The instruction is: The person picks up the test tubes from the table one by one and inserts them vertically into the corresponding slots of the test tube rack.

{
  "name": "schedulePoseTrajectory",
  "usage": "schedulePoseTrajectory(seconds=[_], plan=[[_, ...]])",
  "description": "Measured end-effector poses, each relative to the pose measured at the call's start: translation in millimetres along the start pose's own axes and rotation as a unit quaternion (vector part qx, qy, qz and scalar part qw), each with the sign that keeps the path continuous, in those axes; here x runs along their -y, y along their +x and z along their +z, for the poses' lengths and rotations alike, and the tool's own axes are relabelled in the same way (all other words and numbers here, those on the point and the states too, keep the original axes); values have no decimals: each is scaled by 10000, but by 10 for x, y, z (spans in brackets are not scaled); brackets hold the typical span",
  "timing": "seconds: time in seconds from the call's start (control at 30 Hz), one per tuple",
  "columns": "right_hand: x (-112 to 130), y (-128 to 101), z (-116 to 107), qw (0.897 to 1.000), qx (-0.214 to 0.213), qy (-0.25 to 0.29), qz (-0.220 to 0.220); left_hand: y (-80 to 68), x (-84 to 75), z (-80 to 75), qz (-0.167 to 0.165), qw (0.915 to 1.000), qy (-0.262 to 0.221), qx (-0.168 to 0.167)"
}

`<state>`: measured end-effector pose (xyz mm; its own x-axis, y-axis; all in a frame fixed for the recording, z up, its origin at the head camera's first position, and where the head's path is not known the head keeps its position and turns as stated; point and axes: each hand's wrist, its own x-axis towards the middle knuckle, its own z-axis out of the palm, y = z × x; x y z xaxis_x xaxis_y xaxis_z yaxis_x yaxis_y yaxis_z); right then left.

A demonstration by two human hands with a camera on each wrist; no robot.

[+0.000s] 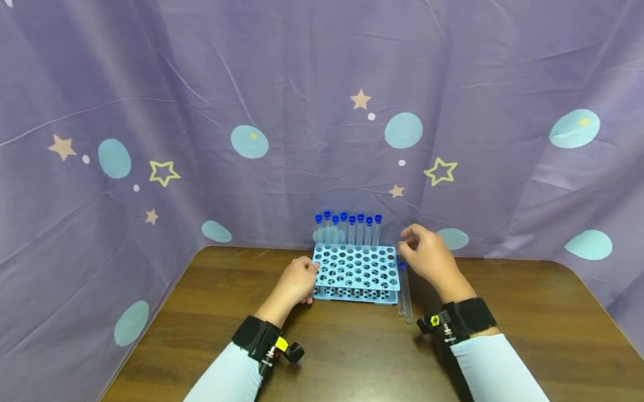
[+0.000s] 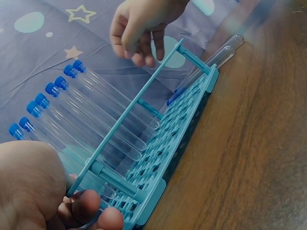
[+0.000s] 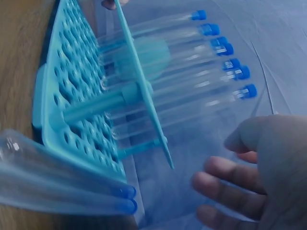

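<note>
A light blue test tube rack [image 1: 357, 287] stands on the table, its top plate full of round holes. Several clear test tubes [image 1: 360, 230] with blue caps stand upright in its back rows. My left hand [image 1: 297, 279] grips the rack's left end, its fingers curled around the corner below the top plate in the left wrist view. Past the rack's right end, my right hand [image 1: 431, 260] is raised in the air with fingers loosely bent and nothing between them. Two more blue-capped tubes [image 3: 62, 187] lie side by side on the table along that end, below the right hand.
The brown wooden table [image 1: 356, 363] reaches back to a purple curtain [image 1: 319, 72] printed with stars and teal ovals. The curtain hangs close behind the rack and its tubes. Each wrist wears a black strap with a small camera.
</note>
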<state>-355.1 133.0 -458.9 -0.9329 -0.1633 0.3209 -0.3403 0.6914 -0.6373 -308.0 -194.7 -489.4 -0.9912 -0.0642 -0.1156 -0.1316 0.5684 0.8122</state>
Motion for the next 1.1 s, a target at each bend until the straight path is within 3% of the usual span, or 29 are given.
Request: schedulePoseTrajectory(seconds=[0.27, 0.6, 0.8, 1.1], plan=[[-134, -16, -102, 9967, 640, -458, 178, 27, 59, -10, 68, 10000, 20, 64], [-196, -75, -166, 9859, 1524, -338, 597, -3, 48, -24, 31, 9999, -78, 73], [-221, -106, -170, 9756, 1942, -313, 973, -17, 50, -31, -12, 9989, -453, 133], [-273, -132, -147, 9704, 2032, -325, 1265, 1, 66, -25, -190, 9941, -1054, 169]])
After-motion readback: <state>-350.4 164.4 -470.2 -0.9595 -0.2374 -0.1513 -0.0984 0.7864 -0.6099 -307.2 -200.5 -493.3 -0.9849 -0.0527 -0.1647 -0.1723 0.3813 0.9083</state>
